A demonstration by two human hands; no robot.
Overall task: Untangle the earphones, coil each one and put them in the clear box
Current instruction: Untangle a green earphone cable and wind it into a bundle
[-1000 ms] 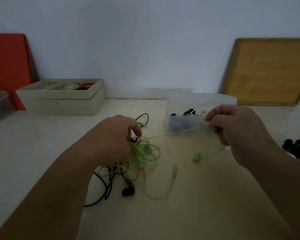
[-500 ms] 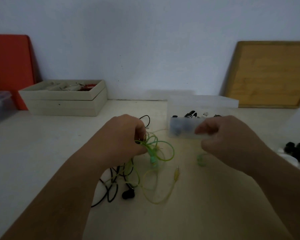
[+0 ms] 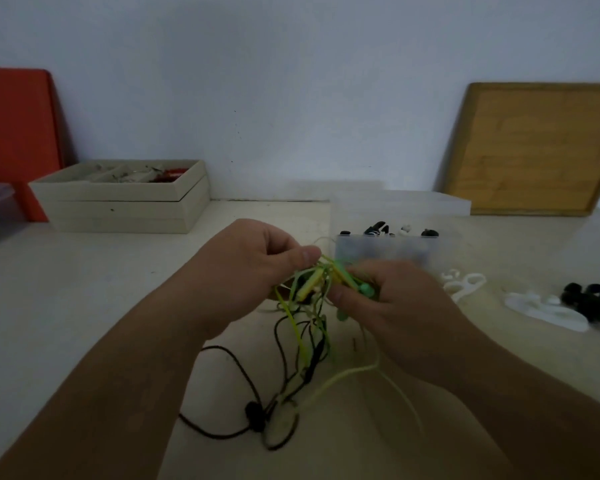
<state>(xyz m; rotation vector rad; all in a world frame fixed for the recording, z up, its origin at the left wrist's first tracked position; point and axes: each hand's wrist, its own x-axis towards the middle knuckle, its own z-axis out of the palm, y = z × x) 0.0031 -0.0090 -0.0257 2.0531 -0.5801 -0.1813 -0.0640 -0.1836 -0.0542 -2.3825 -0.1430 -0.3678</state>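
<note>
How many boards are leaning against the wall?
2. The red board is at the far left, behind the beige box; the wooden board is at the far right. Both are cut off by the picture's edge.

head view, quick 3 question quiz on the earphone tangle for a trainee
1. True or false: the left hand and right hand both grip the green cable.
2. The box sits: A) behind the hands B) on a chair C) in the person's lap.
3. Fill in: the second earphone, tangled with the green cable, is ____ in colour.
Key: 1 true; 2 A; 3 black.
</note>
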